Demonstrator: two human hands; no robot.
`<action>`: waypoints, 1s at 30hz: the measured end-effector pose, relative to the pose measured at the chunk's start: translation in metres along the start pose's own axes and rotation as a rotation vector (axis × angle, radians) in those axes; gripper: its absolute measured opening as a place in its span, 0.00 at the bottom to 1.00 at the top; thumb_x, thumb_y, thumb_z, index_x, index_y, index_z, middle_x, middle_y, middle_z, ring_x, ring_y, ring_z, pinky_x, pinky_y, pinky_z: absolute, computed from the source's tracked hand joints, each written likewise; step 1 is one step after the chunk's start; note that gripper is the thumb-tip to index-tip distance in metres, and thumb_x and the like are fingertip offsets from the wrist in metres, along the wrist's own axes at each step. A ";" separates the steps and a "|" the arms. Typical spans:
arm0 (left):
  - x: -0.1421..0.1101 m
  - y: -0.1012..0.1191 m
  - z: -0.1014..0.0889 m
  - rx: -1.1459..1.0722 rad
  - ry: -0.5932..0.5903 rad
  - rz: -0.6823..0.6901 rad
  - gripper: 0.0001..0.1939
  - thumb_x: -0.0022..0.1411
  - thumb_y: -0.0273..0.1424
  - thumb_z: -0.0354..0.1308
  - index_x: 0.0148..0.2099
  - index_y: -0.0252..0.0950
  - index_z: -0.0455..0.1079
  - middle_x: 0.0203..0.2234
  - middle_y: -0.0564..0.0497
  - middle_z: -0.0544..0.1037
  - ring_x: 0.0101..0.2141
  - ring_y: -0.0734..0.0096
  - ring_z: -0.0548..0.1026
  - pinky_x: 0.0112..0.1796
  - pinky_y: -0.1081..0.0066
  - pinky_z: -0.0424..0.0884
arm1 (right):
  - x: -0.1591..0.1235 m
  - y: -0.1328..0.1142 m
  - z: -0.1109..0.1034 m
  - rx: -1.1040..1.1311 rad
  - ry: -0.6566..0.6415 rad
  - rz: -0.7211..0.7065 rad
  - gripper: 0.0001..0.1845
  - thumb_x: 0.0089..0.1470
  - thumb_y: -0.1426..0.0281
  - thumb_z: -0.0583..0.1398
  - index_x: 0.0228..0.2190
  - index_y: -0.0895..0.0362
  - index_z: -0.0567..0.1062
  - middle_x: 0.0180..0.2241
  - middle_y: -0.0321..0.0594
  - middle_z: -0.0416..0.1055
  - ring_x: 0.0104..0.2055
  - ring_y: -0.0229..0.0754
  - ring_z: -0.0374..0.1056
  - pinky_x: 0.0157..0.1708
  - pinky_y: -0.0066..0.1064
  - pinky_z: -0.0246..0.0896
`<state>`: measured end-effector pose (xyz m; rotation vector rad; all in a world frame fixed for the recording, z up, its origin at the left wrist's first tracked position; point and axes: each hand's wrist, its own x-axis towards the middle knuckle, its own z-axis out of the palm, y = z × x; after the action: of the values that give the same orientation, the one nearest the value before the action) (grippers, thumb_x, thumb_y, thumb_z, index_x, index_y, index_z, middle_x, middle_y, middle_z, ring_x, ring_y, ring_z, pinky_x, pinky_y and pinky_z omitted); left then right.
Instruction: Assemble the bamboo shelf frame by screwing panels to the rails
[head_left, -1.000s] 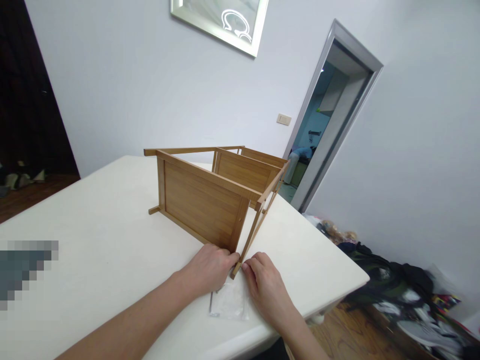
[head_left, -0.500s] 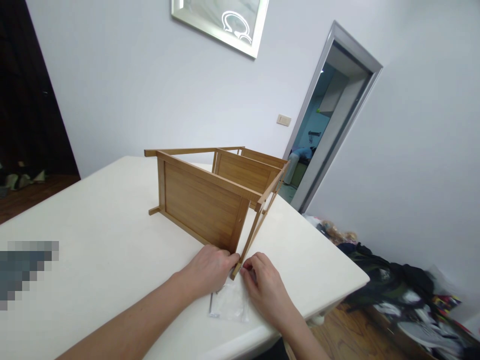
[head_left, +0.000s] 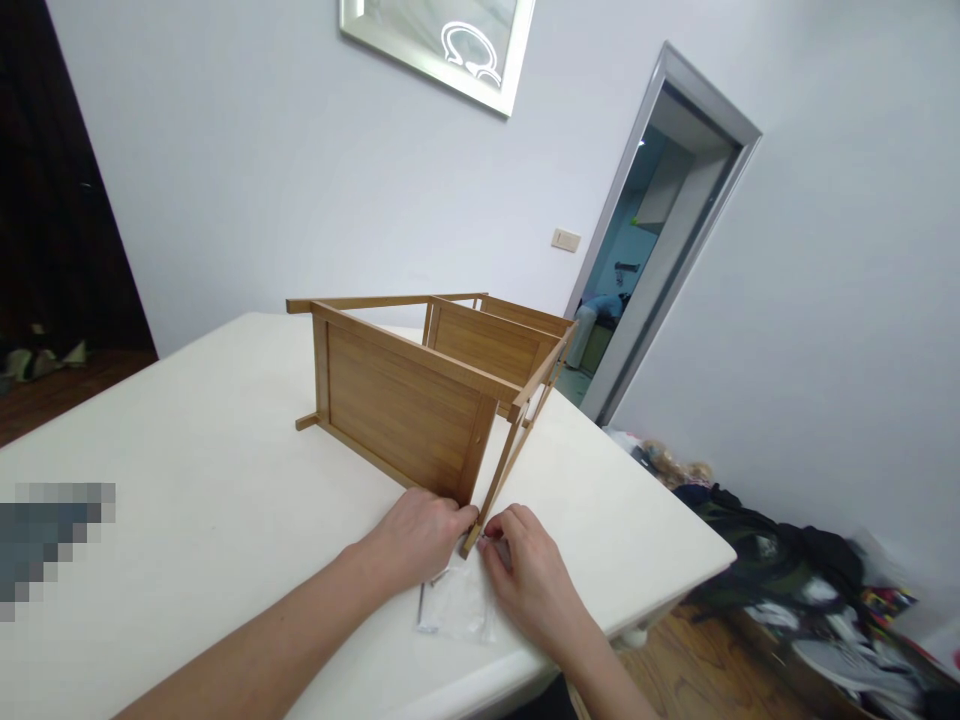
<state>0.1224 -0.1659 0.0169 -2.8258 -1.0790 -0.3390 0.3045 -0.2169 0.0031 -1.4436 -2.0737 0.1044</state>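
Note:
A wooden shelf rack (head_left: 401,400) with several panel shelves lies on its side on the white table (head_left: 187,480). My left hand (head_left: 420,535) is closed on its near lower corner, where a shelf meets a leg. On the other side of that leg's end, my right hand (head_left: 529,570) has thumb and fingers pinched together against the wood. Whatever sits between those fingertips is too small or hidden to make out. A clear plastic bag (head_left: 456,605) with thin dark pieces lies below, between both hands.
A blurred-out dark shape (head_left: 45,540) is at the table's left. Beyond the right edge, bags and clothes (head_left: 772,550) are heaped beside shoes (head_left: 847,665). A doorway (head_left: 637,220) opens behind, with a person partly showing inside. A framed picture (head_left: 442,85) hangs on the wall.
The view has shifted very slightly. Both hands keep their places at the rack's corner, with only tiny movement of the right fingers.

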 end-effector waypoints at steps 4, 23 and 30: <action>0.000 0.000 0.001 0.009 0.013 0.007 0.09 0.59 0.22 0.53 0.40 0.39 0.69 0.28 0.49 0.80 0.28 0.62 0.79 0.28 0.70 0.69 | 0.001 -0.001 0.000 0.005 -0.021 0.017 0.07 0.60 0.75 0.55 0.30 0.54 0.70 0.33 0.41 0.69 0.38 0.45 0.68 0.37 0.35 0.65; -0.001 0.000 0.001 0.007 0.002 0.009 0.08 0.59 0.23 0.52 0.40 0.39 0.69 0.28 0.49 0.80 0.28 0.60 0.79 0.28 0.68 0.70 | 0.002 -0.003 -0.001 0.000 -0.055 0.038 0.09 0.62 0.74 0.53 0.30 0.55 0.70 0.34 0.42 0.68 0.38 0.44 0.67 0.38 0.36 0.64; -0.001 0.000 0.002 0.003 0.020 0.015 0.08 0.60 0.23 0.52 0.40 0.39 0.69 0.28 0.50 0.80 0.28 0.60 0.79 0.27 0.67 0.70 | 0.000 -0.001 0.000 -0.003 -0.037 0.015 0.04 0.59 0.74 0.56 0.33 0.55 0.70 0.35 0.42 0.69 0.41 0.46 0.67 0.40 0.37 0.64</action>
<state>0.1221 -0.1657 0.0149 -2.8198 -1.0528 -0.3631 0.3039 -0.2167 0.0034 -1.4697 -2.0932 0.1351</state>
